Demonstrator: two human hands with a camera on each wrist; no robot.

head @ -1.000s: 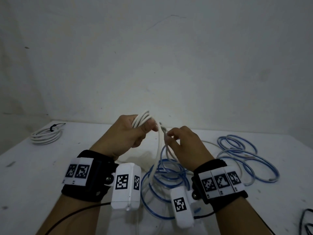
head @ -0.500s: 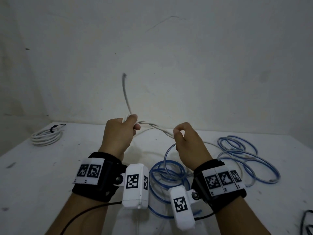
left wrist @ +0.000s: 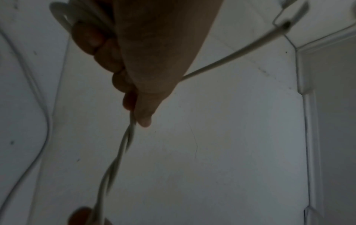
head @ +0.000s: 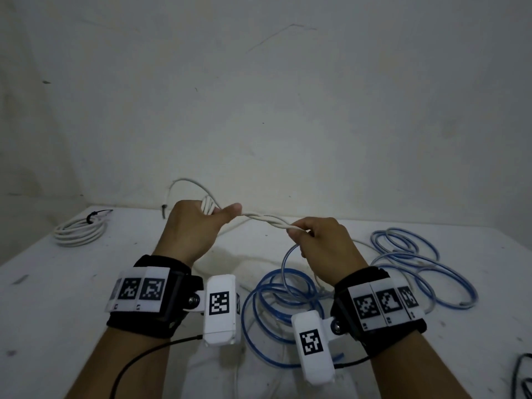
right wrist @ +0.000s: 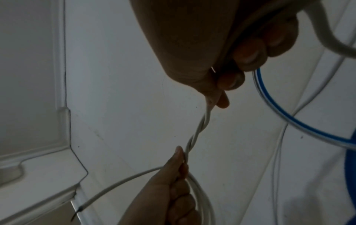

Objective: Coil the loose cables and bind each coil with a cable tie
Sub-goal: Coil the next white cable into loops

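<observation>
A white cable (head: 264, 220) stretches twisted between both hands above the table. My left hand (head: 195, 226) grips several folded loops of it in a fist, thumb pressed on the strands (left wrist: 127, 137). Its free end (head: 172, 191) arcs up and left behind that fist. My right hand (head: 316, 240) pinches the twisted strands (right wrist: 198, 129) between thumb and forefinger, and a blue cable loop (right wrist: 285, 112) passes by its fingers. Loose blue cables (head: 285, 295) lie tangled under the wrists.
A bound white coil (head: 79, 230) with a black tie lies at the table's (head: 43, 298) far left. More blue loops (head: 417, 263) sprawl on the right. A dark cable (head: 522, 375) shows at the lower right edge. A wall stands close behind.
The hands have drawn apart, pulling the white strands into a taut twist. The free end, which pointed up half a second ago, has swung down to the left behind the left fist.
</observation>
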